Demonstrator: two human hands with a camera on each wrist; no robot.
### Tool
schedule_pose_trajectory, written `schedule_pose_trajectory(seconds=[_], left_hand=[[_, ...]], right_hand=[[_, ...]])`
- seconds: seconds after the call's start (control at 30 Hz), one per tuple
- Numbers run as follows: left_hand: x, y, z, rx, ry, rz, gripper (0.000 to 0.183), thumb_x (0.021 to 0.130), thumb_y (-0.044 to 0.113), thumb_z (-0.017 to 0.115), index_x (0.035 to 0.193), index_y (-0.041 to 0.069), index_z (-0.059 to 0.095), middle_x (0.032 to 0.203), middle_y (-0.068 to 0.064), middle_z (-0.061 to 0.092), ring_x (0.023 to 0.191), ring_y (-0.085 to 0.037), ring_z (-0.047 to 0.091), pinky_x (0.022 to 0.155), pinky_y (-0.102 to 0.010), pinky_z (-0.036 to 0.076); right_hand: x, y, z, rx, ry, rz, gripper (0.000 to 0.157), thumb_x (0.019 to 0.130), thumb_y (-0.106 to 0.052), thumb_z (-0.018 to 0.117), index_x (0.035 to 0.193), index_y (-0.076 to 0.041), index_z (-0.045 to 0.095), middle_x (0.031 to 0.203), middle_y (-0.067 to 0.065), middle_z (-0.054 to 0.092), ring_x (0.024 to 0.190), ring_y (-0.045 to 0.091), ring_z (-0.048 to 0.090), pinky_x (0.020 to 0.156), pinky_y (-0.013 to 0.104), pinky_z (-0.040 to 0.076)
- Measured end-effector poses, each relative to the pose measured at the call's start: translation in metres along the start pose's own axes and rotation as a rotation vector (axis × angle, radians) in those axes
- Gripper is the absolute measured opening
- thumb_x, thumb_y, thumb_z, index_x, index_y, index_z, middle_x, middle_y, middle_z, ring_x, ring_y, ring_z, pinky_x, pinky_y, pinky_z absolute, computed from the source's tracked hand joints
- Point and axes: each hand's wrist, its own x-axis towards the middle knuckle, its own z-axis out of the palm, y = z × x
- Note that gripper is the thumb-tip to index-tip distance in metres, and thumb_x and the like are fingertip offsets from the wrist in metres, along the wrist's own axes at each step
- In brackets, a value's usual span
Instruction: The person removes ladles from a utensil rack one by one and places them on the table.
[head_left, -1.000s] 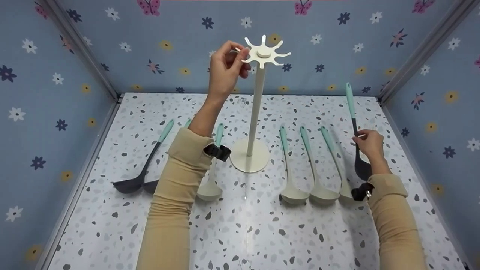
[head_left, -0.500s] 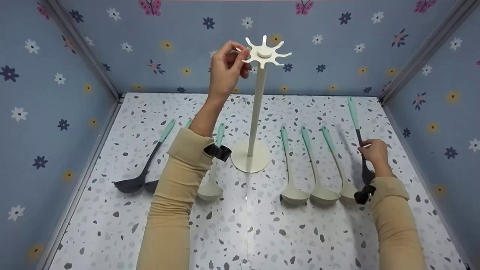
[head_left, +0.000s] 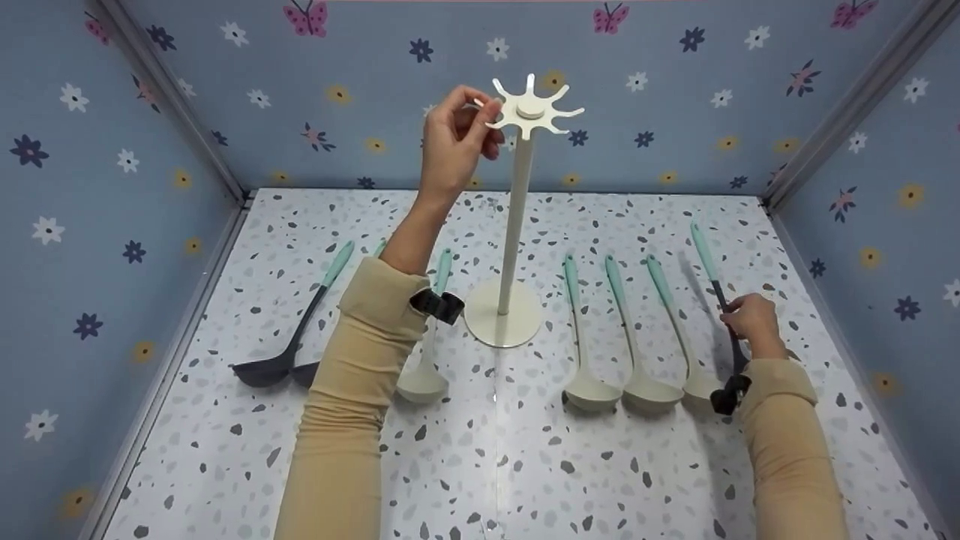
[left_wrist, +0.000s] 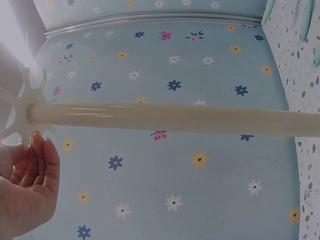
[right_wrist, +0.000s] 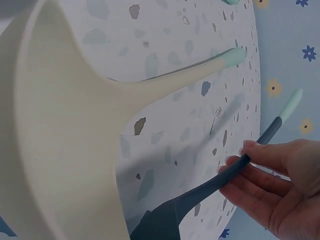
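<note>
My left hand (head_left: 456, 146) pinches one prong of the cream hook wheel (head_left: 531, 111) that tops an upright stand; the left wrist view shows its pole (left_wrist: 165, 117) running sideways. At the right of the table, my right hand (head_left: 754, 321) pinches the dark shaft of a ladle (head_left: 705, 251) with a mint handle end. In the right wrist view this dark ladle (right_wrist: 215, 182) slants over the table, thumb on one side and fingers beneath. Its bowl is mostly hidden behind the hand and sleeve in the head view. No ladle hangs on the prongs.
Right of the stand's round base (head_left: 502, 330) lie several cream ladles (head_left: 592, 390), the closest beside the right hand. To the left are a dark ladle (head_left: 266, 369), another partly behind the left sleeve, and a cream ladle (head_left: 424, 382). Patterned walls (head_left: 360, 82) enclose the table.
My right hand has come down and toward me with the dark ladle, lowering its handle end toward the table. My left hand keeps its pinch on the prong.
</note>
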Motion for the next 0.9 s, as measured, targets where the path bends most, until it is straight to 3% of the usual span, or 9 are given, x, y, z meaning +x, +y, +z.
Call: schedule_pose_trajectory(seconds=[0.17, 0.5, 0.9], left_hand=[[0.000, 0.001, 0.000, 0.003, 0.002, -0.005, 0.008, 0.087, 0.004, 0.053, 0.081, 0.000, 0.055, 0.061, -0.013, 0.056, 0.048, -0.019, 0.050, 0.049, -0.025, 0.047], [0.000, 0.000, 0.000, 0.011, -0.007, 0.015, 0.008, 0.088, 0.003, 0.052, 0.081, 0.000, 0.055, 0.062, -0.013, 0.056, 0.049, -0.019, 0.051, 0.049, -0.025, 0.047], [0.001, -0.003, 0.000, 0.015, -0.006, 0.016, 0.007, 0.088, 0.002, 0.052, 0.081, 0.000, 0.055, 0.063, -0.013, 0.056, 0.049, -0.019, 0.051, 0.049, -0.024, 0.047]], right_hand=[[0.000, 0.005, 0.002, 0.001, -0.045, 0.027, 0.029, 0.080, -0.003, 0.056, 0.100, 0.019, 0.053, 0.073, 0.020, 0.059, 0.053, 0.016, 0.056, 0.051, 0.030, 0.049], [0.001, 0.014, 0.009, -0.008, -0.067, 0.069, 0.029, 0.080, -0.002, 0.057, 0.100, 0.019, 0.053, 0.088, 0.031, 0.054, 0.059, 0.024, 0.059, 0.052, 0.030, 0.050], [0.003, 0.012, 0.015, -0.089, -0.079, 0.083, 0.028, 0.080, -0.003, 0.057, 0.097, 0.018, 0.055, 0.081, 0.027, 0.057, 0.057, 0.021, 0.056, 0.050, 0.030, 0.048]])
